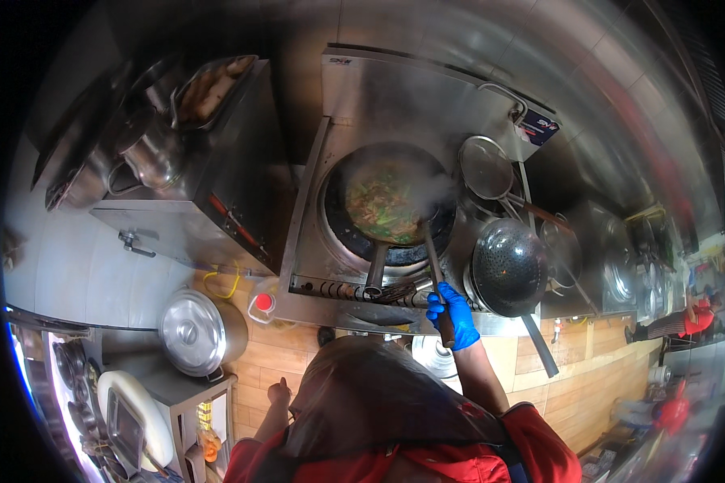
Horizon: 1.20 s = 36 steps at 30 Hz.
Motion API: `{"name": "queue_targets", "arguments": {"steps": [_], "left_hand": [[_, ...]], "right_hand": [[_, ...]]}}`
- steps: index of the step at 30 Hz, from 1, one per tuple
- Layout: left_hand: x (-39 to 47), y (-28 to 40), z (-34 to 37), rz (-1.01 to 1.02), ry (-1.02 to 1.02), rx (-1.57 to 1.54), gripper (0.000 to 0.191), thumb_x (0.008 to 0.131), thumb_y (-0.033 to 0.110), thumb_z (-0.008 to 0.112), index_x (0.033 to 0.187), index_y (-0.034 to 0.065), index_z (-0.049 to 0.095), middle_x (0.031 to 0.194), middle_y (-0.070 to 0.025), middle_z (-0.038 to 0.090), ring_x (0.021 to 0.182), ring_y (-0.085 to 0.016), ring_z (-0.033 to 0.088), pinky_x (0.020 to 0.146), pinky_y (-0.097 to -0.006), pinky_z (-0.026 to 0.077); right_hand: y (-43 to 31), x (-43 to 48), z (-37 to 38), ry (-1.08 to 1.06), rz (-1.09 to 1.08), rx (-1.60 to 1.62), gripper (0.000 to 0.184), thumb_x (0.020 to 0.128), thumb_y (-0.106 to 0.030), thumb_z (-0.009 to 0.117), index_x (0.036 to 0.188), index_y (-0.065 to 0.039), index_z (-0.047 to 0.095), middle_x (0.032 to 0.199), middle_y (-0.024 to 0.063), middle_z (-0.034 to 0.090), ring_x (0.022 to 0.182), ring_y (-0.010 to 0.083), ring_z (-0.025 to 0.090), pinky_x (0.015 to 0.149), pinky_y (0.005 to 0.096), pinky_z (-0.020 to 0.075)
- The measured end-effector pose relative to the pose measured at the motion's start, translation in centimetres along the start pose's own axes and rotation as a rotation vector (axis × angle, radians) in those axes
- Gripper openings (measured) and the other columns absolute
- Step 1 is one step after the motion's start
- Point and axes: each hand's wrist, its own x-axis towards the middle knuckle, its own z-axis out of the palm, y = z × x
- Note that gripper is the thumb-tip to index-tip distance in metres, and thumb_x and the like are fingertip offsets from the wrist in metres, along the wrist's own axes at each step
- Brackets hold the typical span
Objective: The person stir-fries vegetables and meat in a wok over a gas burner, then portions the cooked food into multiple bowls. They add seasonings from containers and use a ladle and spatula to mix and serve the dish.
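My right hand (454, 318), in a blue glove, is closed around the handle of a ladle (435, 256). The ladle's head reaches into a dark wok (350, 226), where steam partly hides it. Green vegetables and brown pieces in liquid (386, 202) fill the wok's middle. The wok sits on a round burner ring, its own handle (377, 268) pointing towards me. My left hand (280, 391) is bare and hangs low at my left side, away from the stove, with one finger or thumb sticking up; whether it holds anything is not clear.
Right of the wok are a mesh strainer (486, 168) and a perforated metal skimmer (509, 265) over a pot. A lidded steel pot (193, 332) and a red-capped plastic jug (264, 303) stand left. Metal jugs (151, 154) sit on the left counter. Two people (698, 317) in red are far right.
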Motion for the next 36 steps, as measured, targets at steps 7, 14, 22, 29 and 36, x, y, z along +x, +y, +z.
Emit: {"name": "queue_targets", "arguments": {"steps": [7, 14, 22, 29, 36], "left_hand": [[1.3, -1.2, 0.1, 0.128, 0.029, 0.091, 0.041, 0.088, 0.035, 0.058, 0.065, 0.0017, 0.062, 0.058, -0.0108, 0.062, 0.054, -0.021, 0.063, 0.053, -0.0354, 0.051], [3.5, 1.3, 0.9, -0.048, 0.0, -0.382, 0.032, 0.085, 0.027, 0.064, 0.072, -0.0016, 0.062, 0.06, -0.0107, 0.061, 0.056, -0.019, 0.062, 0.047, -0.0315, 0.048], [0.9, 1.1, 0.9, -0.083, -0.022, -0.457, 0.03, 0.086, 0.027, 0.06, 0.074, -0.0005, 0.062, 0.057, -0.0103, 0.061, 0.051, -0.019, 0.061, 0.049, -0.0327, 0.048], [-2.1, -0.1, 0.1, -0.103, -0.152, -0.105, 0.033, 0.086, 0.027, 0.06, 0.068, -0.0003, 0.062, 0.055, -0.0127, 0.062, 0.045, -0.021, 0.061, 0.043, -0.0345, 0.048], [0.4, 0.4, 1.2, -0.184, -0.095, -0.458, 0.022, 0.083, 0.018, 0.064, 0.072, -0.0003, 0.061, 0.06, -0.0096, 0.061, 0.05, -0.019, 0.062, 0.043, -0.0327, 0.048]], "right_hand": [[-1.6, -2.7, 1.6, -0.039, -0.095, -0.114, 0.012, 0.094, -0.017, 0.055, 0.105, -0.013, 0.055, 0.07, 0.0003, 0.052, 0.055, 0.0096, 0.046, 0.048, 0.0228, 0.0352], [-1.0, 1.9, 1.0, 0.056, -0.381, -0.723, 0.048, 0.095, -0.018, 0.053, 0.14, -0.01, 0.04, 0.071, 0.0038, 0.058, 0.051, 0.0124, 0.052, 0.048, 0.0269, 0.0425], [-0.2, 6.8, -2.6, 0.15, -0.444, -0.856, 0.035, 0.094, -0.016, 0.055, 0.128, -0.009, 0.052, 0.066, 0.005, 0.057, 0.047, 0.0149, 0.051, 0.045, 0.0299, 0.042], [-1.7, 3.3, -1.2, -0.079, -0.051, -0.127, 0.012, 0.094, -0.016, 0.053, 0.106, -0.013, 0.056, 0.069, 0.0023, 0.052, 0.053, 0.0106, 0.045, 0.048, 0.0227, 0.0368], [-3.0, 0.3, -0.1, -0.001, -0.24, -0.55, 0.047, 0.093, -0.007, 0.055, 0.137, -0.013, 0.043, 0.072, 0.0039, 0.056, 0.054, 0.0104, 0.049, 0.045, 0.0231, 0.0404]]}}
